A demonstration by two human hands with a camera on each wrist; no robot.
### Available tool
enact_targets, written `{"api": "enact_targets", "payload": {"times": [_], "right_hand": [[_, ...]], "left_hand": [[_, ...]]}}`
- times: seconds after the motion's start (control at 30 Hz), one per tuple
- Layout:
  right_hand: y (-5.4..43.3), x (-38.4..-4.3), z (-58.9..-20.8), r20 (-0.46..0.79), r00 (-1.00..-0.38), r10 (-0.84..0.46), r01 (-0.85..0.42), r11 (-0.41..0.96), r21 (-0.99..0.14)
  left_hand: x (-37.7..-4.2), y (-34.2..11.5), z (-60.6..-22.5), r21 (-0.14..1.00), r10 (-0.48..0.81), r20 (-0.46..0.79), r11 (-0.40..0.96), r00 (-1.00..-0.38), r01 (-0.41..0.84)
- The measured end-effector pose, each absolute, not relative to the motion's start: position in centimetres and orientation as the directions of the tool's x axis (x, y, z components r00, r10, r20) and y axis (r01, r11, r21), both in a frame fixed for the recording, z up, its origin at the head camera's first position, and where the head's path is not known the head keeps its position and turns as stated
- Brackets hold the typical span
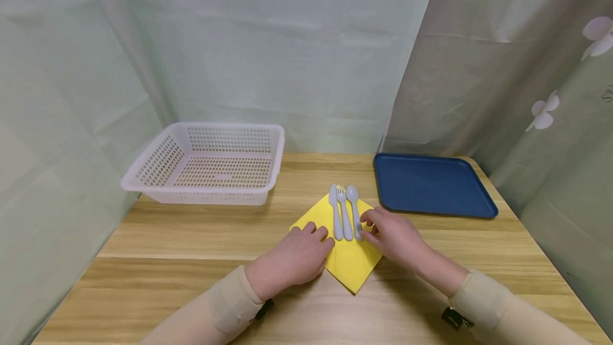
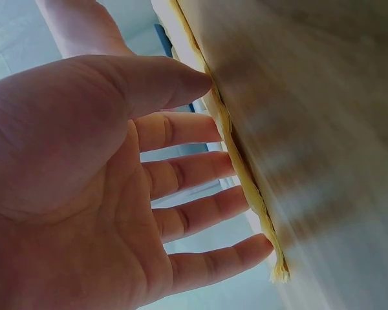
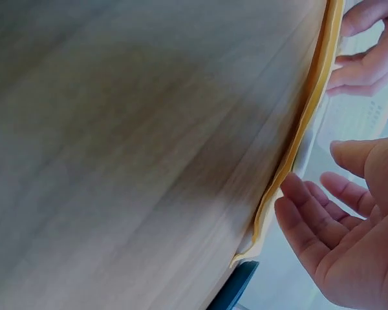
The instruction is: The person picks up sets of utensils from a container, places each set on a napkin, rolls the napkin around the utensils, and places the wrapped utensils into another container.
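Yellow napkin [image 1: 353,270], laid cornerwise on the wooden table [image 1: 191,233]; its lower left edge is partly covered by the left hand [image 1: 301,254] and its right corner by the right hand [image 1: 395,236]. The napkin is touched by the left fingertips, the fingers being spread. The right fingers are loosely bent and apart, with nothing gripped; whether the spoon [image 1: 355,209] is touched cannot be told. Beside the spoon, the fork [image 1: 346,220] and knife [image 1: 335,214] are laid on the napkin. In both wrist views the napkin is seen edge-on, and the cutlery cannot be made out. Both sleeves [image 1: 507,307] are cut off by the frame.
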State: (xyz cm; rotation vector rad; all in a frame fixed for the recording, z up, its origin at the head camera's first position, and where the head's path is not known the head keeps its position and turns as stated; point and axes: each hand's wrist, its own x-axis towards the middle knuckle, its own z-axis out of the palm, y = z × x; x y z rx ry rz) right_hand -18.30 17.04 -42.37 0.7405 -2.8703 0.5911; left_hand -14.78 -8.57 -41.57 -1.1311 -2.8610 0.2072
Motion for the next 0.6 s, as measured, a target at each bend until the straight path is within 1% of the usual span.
{"api": "enact_targets", "payload": {"times": [0.13, 0.3, 0.6], "right_hand": [[17.2, -17.7, -42.4, 0.233, -0.839, -0.491, -0.541, 0.793, -0.280], [17.4, -17.3, -42.6, 0.266, -0.807, -0.528, -0.586, 0.774, -0.240], [17.9, -17.1, -42.3, 0.236, -0.782, -0.577, -0.621, 0.754, -0.213]], "left_hand": [[-14.8, -8.5, -41.5, -0.146, 0.680, -0.008, 0.724, -0.733, 0.674], [-14.7, -8.6, -41.5, -0.154, 0.680, -0.011, 0.723, -0.733, 0.673], [-14.7, -8.5, -41.5, -0.158, 0.679, -0.010, 0.724, -0.734, 0.672]]}}
